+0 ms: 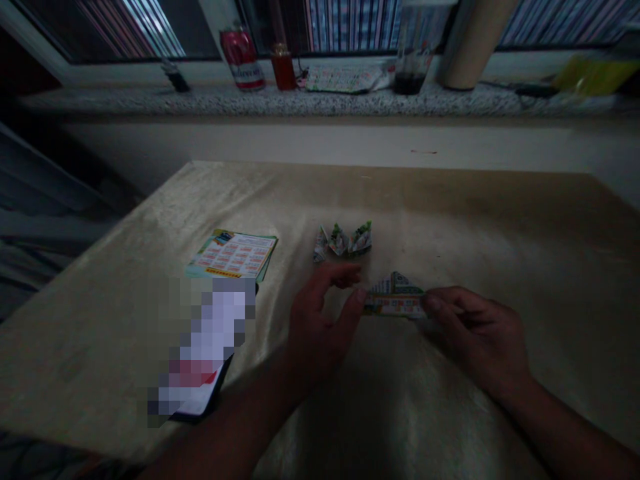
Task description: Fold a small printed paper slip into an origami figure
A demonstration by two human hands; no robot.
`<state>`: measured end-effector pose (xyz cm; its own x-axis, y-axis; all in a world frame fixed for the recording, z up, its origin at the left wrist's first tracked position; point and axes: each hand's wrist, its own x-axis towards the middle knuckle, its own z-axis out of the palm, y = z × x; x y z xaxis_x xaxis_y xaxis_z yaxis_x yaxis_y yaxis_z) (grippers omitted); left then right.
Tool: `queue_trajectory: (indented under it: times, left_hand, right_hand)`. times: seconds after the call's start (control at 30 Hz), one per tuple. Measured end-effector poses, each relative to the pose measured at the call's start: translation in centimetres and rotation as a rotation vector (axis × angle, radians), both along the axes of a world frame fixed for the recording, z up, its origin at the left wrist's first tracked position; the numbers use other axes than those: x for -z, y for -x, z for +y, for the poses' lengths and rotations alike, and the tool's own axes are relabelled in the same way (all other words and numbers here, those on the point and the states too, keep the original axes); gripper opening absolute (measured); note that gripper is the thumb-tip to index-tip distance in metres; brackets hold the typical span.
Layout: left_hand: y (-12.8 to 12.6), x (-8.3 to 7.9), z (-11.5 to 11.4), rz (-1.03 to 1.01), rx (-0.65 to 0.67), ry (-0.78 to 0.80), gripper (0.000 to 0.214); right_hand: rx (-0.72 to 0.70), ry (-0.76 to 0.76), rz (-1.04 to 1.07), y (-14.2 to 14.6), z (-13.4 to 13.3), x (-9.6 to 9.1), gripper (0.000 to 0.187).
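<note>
A small folded piece of printed paper (395, 305) is held low over the table, with a triangular peak along its top and a flat strip of red and orange print below. My right hand (480, 337) pinches its right end between thumb and fingers. At the left end, the thumb of my left hand (325, 320) meets the paper's edge, while its visible fingers curve above, apart from the thumb. Beyond my left hand stands a small folded paper shape (337, 240) with several green-tipped points.
Left of my hands lie a stack of printed sheets (233, 255) and a pixelated phone (205, 353) on the pale tabletop (500, 220). Along the granite windowsill (200, 103) are a red can (243, 60), an orange-red bottle (283, 67), a cup with dark liquid (410, 77) and a cardboard tube (473, 47).
</note>
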<state>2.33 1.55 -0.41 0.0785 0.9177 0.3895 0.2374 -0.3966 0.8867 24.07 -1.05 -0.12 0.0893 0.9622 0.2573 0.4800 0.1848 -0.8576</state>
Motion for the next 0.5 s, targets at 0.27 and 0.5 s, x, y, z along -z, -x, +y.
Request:
queue_trajectory:
  times: [0.27,0.5]
  left_hand:
    - [-1.0,-0.5,-0.7,-0.009,0.092,-0.013,0.022]
    - [-1.0,-0.4,-0.3,-0.168,0.183,0.355,0.021]
  right_hand:
    - [-0.046,-0.341,-0.205,0.3,-0.2,0.0,0.012]
    - [-0.429,-0.624,-0.401,0.6,-0.2,-0.2,0.035]
